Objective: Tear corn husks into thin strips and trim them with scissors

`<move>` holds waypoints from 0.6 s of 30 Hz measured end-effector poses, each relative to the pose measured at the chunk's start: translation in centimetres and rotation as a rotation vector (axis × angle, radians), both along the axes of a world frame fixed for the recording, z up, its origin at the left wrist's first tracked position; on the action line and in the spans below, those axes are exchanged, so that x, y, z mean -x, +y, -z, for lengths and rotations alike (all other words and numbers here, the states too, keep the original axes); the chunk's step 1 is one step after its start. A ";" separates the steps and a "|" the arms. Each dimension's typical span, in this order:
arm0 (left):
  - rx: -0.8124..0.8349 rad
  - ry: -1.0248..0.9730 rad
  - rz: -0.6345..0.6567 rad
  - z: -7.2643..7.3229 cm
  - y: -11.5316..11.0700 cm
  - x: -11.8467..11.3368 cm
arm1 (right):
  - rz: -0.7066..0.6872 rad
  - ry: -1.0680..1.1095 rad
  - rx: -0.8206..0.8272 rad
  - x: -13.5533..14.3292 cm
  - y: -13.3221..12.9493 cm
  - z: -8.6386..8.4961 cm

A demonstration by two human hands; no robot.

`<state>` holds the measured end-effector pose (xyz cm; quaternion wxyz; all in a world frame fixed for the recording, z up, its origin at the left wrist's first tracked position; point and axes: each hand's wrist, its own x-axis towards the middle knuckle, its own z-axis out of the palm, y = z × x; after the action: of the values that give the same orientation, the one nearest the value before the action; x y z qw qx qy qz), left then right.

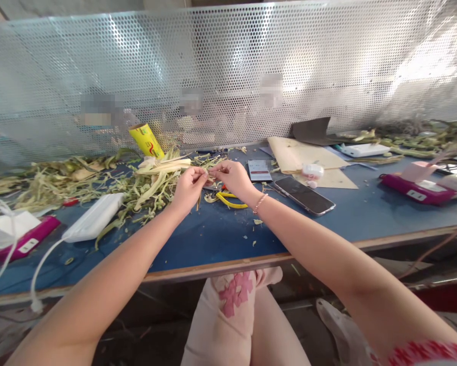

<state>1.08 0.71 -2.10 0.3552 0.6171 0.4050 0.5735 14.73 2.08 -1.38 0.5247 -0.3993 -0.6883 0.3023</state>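
My left hand (190, 187) and my right hand (234, 178) meet over the blue table, fingertips pinched close together. Whatever lies between the fingertips is too small to make out. Left of and behind my left hand is a heap of pale green dried plant stalks and leaves (152, 185). Yellow-handled pliers (232, 201) rest on the table just below my right hand, their head partly hidden. A yellow tube (147, 141) leans behind the plant heap.
A black phone (304, 195), a second lit phone (259, 171), beige paper (300, 152) and a small white container (312, 172) lie right. Magenta power strips (417, 190) and a white device (94, 217) sit at the sides. Perforated metal (228, 66) stands behind.
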 end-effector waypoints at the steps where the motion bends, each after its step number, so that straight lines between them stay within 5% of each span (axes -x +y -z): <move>1: 0.011 -0.002 -0.001 0.0 0.0 0.0 | 0.035 -0.041 -0.032 0.0 -0.1 -0.1; 8: 0.075 -0.098 -0.043 -0.5 -0.4 -0.7 | 0.074 -0.184 -0.371 0.4 -0.3 0.6; 18: 0.284 -0.231 0.016 -1.5 -1.2 -0.7 | 0.057 -0.235 -0.463 0.3 0.1 1.0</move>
<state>1.79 -0.50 -0.57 0.4873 0.4939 0.4335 0.5750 14.41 2.15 -2.38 0.5269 -0.3205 -0.7838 0.0733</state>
